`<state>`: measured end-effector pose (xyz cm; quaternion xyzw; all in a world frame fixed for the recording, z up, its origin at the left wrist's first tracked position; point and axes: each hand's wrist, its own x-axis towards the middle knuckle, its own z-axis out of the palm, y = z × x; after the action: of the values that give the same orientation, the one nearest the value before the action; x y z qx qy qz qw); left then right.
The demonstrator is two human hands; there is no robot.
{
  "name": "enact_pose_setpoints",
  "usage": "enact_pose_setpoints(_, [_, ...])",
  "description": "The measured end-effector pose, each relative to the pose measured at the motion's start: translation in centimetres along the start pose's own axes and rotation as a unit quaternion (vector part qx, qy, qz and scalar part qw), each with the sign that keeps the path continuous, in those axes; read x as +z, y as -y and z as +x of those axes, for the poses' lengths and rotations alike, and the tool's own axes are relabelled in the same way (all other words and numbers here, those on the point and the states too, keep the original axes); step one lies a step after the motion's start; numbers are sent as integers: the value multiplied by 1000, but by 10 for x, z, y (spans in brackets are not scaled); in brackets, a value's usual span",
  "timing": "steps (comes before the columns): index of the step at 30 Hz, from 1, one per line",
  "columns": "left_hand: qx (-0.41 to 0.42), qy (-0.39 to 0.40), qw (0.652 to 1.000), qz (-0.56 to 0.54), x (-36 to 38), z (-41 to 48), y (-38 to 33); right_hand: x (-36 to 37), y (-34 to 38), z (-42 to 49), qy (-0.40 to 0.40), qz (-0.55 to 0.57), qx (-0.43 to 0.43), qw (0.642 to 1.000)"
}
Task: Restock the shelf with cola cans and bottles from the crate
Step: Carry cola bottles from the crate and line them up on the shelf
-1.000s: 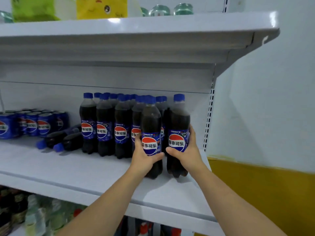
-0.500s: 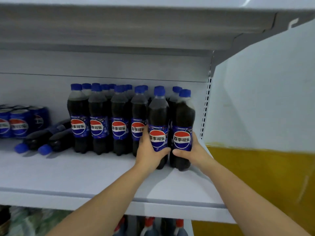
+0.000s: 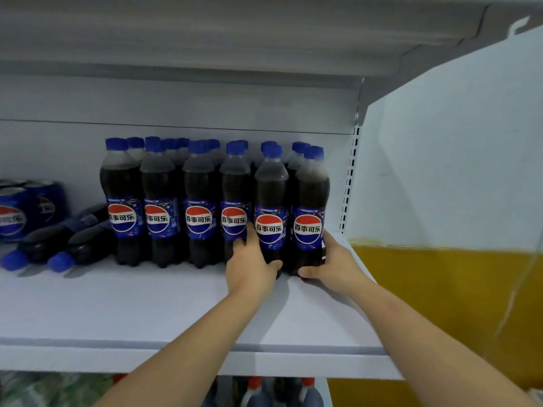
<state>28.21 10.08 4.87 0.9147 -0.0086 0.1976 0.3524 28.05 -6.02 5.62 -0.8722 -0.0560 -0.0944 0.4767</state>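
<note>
Fingers [image 3: 249, 235] of the left hand [image 3: 252, 259] are curled round the lower body of the inner bottle [image 3: 270, 198], with the thumb laid across its front. Fingers [image 3: 328, 237] of the right hand [image 3: 333, 259] are wrapped likewise round the end bottle [image 3: 311, 195]. Both bottles are held upright on the shelf [image 3: 147, 312], side by side and apparently touching, at the right end of the front row [image 3: 160, 201].

Because both bottles are gripped low, a push given at the base could tilt the tall tops back into the bottles packed just beyond the fingers. A knock-on topple along the row is then to be feared. Just to the right of the right-hand fingers the shelf ends, and no side wall is seen there, so the end bottle could be slid off it. Far to the left of the fingers two fallen bottles [image 3: 85, 245] are lying on their sides. These could be set rolling if the row is jolted.
</note>
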Motion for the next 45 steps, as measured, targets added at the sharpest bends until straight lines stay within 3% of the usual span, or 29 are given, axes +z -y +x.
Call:
enact_pose_setpoints(6, [28, -38, 986, 161, 9, 6, -8, 4, -5, 18, -2, -35, -8, 999])
enact_pose_setpoints(18, [10, -47, 968, 245, 26, 13, -18, 5, -20, 33, 23, -11, -31, 999])
enact_pose_setpoints(26, [-47, -77, 988, 128, 3, -14, -29, -15, -11, 16, 1, 57, 34, 998])
enact_pose_setpoints(30, [32, -96, 994, 28, -2, -37, -48, -51, -9, -22, -72, 92, 55, 992])
enact_pose_setpoints(37, [177, 57, 971, -152, 47, -114, -101, -102, -53, -132, -253, 65, 129, 956])
enact_pose_setpoints(45, [261, 270, 896, -238, 138, -232, -210, -197, -122, -288, -381, 74, 227, 893])
